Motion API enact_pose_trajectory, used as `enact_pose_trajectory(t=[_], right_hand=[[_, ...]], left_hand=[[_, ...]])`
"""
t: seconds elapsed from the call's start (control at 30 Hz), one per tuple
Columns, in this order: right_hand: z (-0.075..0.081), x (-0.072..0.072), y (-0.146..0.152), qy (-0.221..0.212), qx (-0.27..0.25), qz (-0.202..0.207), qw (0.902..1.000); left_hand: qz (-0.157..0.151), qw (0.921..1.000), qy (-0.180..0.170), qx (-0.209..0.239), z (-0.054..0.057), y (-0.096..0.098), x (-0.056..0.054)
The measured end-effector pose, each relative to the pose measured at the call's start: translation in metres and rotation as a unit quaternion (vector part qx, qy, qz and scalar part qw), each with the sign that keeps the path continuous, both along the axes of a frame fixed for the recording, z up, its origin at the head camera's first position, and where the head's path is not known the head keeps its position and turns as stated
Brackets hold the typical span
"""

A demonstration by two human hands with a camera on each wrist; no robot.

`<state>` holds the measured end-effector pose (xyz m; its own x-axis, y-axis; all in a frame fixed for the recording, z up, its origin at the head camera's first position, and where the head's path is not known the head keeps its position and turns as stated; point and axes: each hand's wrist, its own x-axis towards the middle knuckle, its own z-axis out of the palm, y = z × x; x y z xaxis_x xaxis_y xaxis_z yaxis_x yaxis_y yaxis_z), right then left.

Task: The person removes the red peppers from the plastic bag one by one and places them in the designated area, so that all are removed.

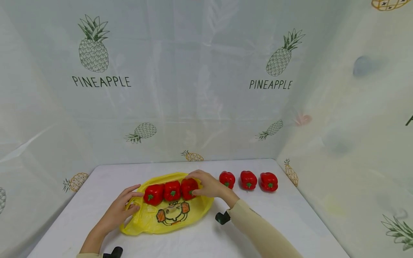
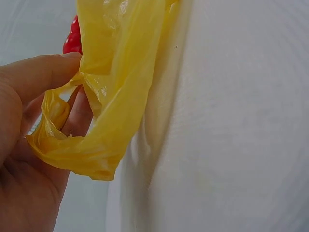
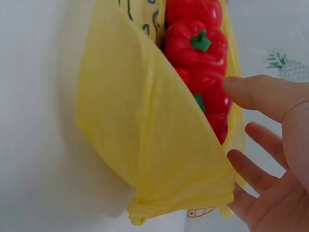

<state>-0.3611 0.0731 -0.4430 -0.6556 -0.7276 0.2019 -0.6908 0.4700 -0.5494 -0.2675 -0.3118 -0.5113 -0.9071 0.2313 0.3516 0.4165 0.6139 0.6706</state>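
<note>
- Sitting in a yellow plastic bag [image 1: 198, 213]: three red bell peppers [image 1: 172, 190] in a row.
- Right hand [image 1: 208, 184], their 3 o'clock: fingers slack, thumb touching the end pepper [image 1: 188, 188].
- Left hand [image 1: 117, 211], their 8 o'clock: fingers relaxed, touching the bag.
- Three loose peppers [image 1: 248, 180]: right hand's 3 o'clock.

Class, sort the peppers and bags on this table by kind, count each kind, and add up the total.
Red peppers: 6
Yellow bag: 1
Total: 7
</note>
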Motion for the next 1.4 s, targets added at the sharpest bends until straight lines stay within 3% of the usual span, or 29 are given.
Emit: enact_pose_trajectory(t=[0.2, 0.5, 0.8, 1.4], right_hand=[[-0.006, -0.003, -0.004, 0.012, 0.020, -0.010, 0.9997], [-0.015, -0.006, -0.007, -0.006, 0.039, -0.033, 0.9987], [-0.018, -0.005, -0.009, -0.006, 0.070, -0.047, 0.9964], [-0.018, -0.003, -0.005, -0.024, 0.060, -0.047, 0.9968]], left_hand=[[-0.001, 1.0000, -0.005, 0.001, 0.000, 0.000, 0.000], [0.003, 1.0000, -0.002, -0.004, -0.001, 0.000, -0.001], [0.018, 0.9996, -0.023, -0.004, 0.001, 0.002, -0.001], [0.016, 0.9995, -0.027, -0.003, 0.004, 0.002, -0.001]])
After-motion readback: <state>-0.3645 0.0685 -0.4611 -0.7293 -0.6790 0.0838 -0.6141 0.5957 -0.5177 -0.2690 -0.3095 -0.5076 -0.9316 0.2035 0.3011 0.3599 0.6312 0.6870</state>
